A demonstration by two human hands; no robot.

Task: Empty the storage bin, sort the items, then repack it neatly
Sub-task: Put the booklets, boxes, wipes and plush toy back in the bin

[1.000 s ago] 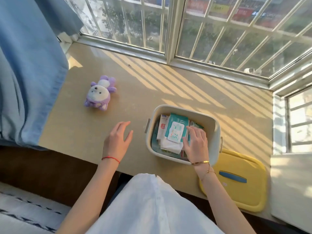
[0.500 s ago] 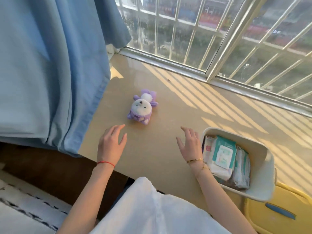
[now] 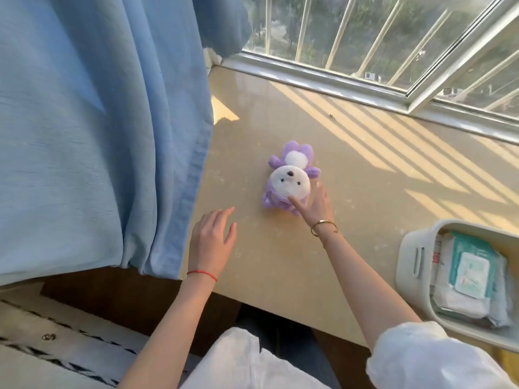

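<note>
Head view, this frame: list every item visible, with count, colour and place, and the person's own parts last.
Plush toy: one, purple and white, lying mid-sill.
Storage bin: one, pale grey-white, right edge of sill, cut off by the frame.
Wipe packs: several, exact count unclear, teal and white, stacked inside the bin.
Sill: one, beige, sun-striped.
Curtain: one, blue, hanging at left.
Window bars: several, white, beyond the sill.
Left hand: open over the sill, red string at its wrist.
Right hand: open, fingers touching the plush toy, gold bracelet at its wrist.
</note>
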